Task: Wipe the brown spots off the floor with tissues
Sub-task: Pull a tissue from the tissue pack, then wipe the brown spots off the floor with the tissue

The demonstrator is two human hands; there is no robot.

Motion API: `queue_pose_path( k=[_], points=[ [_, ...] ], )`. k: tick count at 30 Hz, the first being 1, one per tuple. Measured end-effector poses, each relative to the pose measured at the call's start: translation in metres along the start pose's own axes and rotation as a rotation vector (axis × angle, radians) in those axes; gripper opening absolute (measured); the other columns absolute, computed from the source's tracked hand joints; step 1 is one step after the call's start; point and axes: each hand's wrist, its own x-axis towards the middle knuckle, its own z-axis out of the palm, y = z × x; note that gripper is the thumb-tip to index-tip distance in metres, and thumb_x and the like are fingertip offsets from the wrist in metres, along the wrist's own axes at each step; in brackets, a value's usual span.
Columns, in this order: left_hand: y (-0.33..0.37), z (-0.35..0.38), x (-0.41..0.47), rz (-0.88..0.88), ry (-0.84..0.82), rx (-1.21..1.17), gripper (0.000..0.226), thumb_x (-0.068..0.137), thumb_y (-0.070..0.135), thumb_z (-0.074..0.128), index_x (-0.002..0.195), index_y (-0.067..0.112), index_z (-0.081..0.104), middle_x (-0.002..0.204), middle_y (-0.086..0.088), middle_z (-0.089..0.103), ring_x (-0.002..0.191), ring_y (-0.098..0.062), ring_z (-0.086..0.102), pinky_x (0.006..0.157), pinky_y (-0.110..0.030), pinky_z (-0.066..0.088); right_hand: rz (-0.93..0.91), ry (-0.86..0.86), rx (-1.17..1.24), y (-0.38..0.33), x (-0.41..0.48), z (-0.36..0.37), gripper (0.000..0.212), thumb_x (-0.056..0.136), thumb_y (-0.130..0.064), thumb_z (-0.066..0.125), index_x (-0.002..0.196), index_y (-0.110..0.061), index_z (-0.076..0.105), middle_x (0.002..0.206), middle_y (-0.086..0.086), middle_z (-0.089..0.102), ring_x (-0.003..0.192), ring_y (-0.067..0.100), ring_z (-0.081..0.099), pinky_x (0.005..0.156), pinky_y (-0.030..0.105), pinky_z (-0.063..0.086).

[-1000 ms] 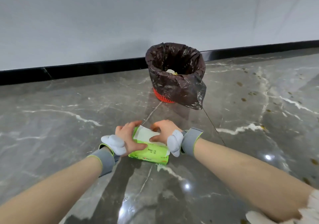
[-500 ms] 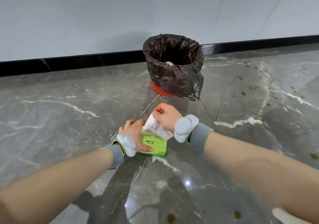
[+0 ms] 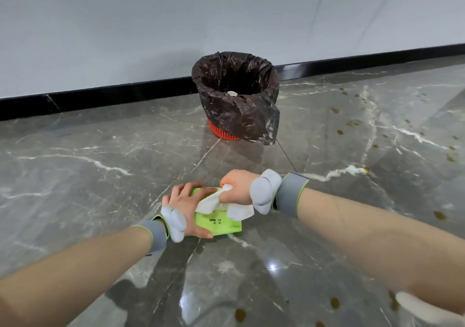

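The left grip [image 3: 185,209] holds the green tissue pack [image 3: 221,224] on the floor [image 3: 100,180]. The right grip [image 3: 237,187] pinches a white tissue [image 3: 208,203].

1. I'm seeing a polished, glossy marble-look floor [image 3: 83,175], lights glinting off it.
2. Bin liner [image 3: 239,117]: thin, crinkled, shiny plastic.
3. Tissue [image 3: 210,202]: soft matt paper; its pack [image 3: 221,226], smooth plastic film.

Operator A: Is any text legible in my view?

Operator B: Only on the green tissue pack [image 3: 221,224]. I see two short lines of small dark print on its near side, apparently digits, too blurred to read. The upper line is longer than the lower.
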Motion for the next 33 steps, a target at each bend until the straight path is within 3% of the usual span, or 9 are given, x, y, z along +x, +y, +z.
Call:
queue_pose_path(
  k=[7,10,13,15,18,20,25,30,33],
  points=[
    [-0.015,-0.013,0.018,-0.199,-0.009,-0.005,0.093,0.062,0.064,0.07,0.139,0.04,0.024,0.135,-0.003,0.036,0.126,-0.028,0.032,0.102,-0.035,0.033,0.037,0.381,0.659,0.011,-0.036,-0.031,0.04,0.077,0.0,0.049,0.052,-0.017,0.022,0.056,-0.001,0.021,0.054,0.015,0.019,0.049,0.025,0.016],
    [-0.021,-0.017,0.036,-0.305,0.057,0.025,0.095,0.065,0.064,0.07,0.14,0.023,0.029,0.133,-0.013,0.041,0.124,-0.034,0.037,0.102,-0.04,0.035,0.169,0.183,0.836,0.023,-0.053,-0.026,0.024,0.084,-0.013,0.046,0.061,-0.01,0.043,0.058,0.003,0.042,0.054,0.018,0.035,0.05,0.025,0.027],
    [-0.004,-0.014,0.036,-0.362,0.201,0.009,0.096,0.064,0.052,0.077,0.137,0.011,0.029,0.136,-0.018,0.037,0.123,-0.037,0.036,0.101,-0.045,0.033,0.147,-0.013,0.955,0.042,-0.067,-0.007,0.028,0.088,-0.009,0.04,0.059,-0.012,0.04,0.061,0.006,0.037,0.053,0.022,0.032,0.051,0.028,0.024],
    [0.004,-0.009,0.032,-0.171,0.463,0.036,0.102,0.054,0.037,0.085,0.136,0.009,0.033,0.137,-0.018,0.036,0.119,-0.038,0.036,0.097,-0.05,0.033,0.126,0.034,0.815,0.053,-0.075,0.006,0.031,0.09,-0.012,0.047,0.059,-0.014,0.042,0.06,0.005,0.038,0.054,0.022,0.036,0.051,0.027,0.028],
    [0.008,0.006,0.03,0.54,0.652,0.312,0.107,0.038,0.033,0.086,0.133,0.02,0.038,0.131,-0.011,0.042,0.108,-0.032,0.043,0.086,-0.046,0.041,0.189,0.151,0.737,0.063,-0.085,0.029,0.025,0.084,-0.019,0.062,0.063,-0.015,0.049,0.064,-0.001,0.048,0.064,0.018,0.047,0.061,0.027,0.041],
    [0.007,0.019,0.023,0.762,0.454,0.401,0.114,0.039,0.041,0.082,0.139,0.034,0.029,0.132,-0.004,0.04,0.109,-0.025,0.048,0.085,-0.038,0.046,0.261,0.173,0.749,0.064,-0.089,0.05,0.016,0.079,-0.015,0.064,0.072,-0.016,0.05,0.068,-0.002,0.051,0.064,0.018,0.05,0.064,0.028,0.045],
    [-0.009,0.051,0.009,0.525,-0.118,0.204,0.1,0.055,0.077,0.051,0.133,0.059,-0.01,0.155,0.004,0.007,0.14,-0.02,0.02,0.11,-0.035,0.019,0.319,0.202,0.698,0.055,-0.097,0.101,0.031,0.079,-0.003,0.057,0.063,-0.023,0.04,0.061,-0.003,0.043,0.05,0.009,0.041,0.047,0.017,0.035],
    [0.003,0.065,0.012,0.536,-0.082,0.256,0.08,0.068,0.075,0.011,0.141,0.047,-0.006,0.157,0.004,-0.01,0.144,-0.019,-0.004,0.114,-0.034,-0.003,0.325,0.164,0.959,0.04,-0.103,0.132,0.032,0.076,0.007,0.038,0.056,-0.016,0.028,0.056,0.012,0.045,0.033,0.011,0.044,0.037,0.012,0.03],
    [0.013,0.069,0.023,0.556,-0.016,0.275,0.081,0.071,0.069,0.006,0.146,0.04,0.005,0.158,0.0,-0.003,0.145,-0.022,0.0,0.111,-0.034,-0.004,0.206,0.204,0.801,0.029,-0.101,0.148,0.026,0.074,0.0,0.044,0.06,-0.02,0.035,0.057,0.001,0.052,0.043,0.012,0.048,0.048,0.02,0.039]
  ],
)
